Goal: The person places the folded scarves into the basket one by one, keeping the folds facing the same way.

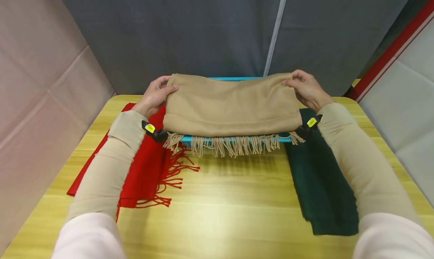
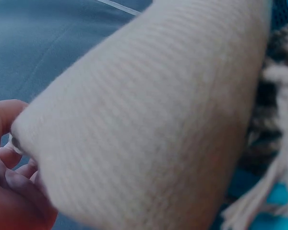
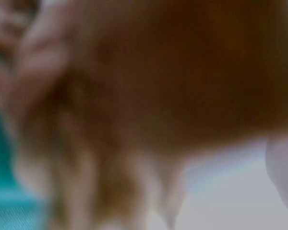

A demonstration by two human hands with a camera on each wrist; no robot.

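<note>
A folded tan scarf with a fringe along its near edge is spread between my two hands, over a blue basket. My left hand pinches its far left corner, thumb on top. At the far right corner my right hand pinches the cloth between thumb and fingers. The fringe hangs down over the basket's near rim, and the cloth hides most of the basket. In the left wrist view the scarf fills the middle, with the left hand's fingers at its edge. The right wrist view is blurred.
A folded red scarf with fringe lies on the wooden table at the left, partly under my left arm. On the right lies a folded dark green cloth. A grey curtain hangs behind the table, with light panels on both sides.
</note>
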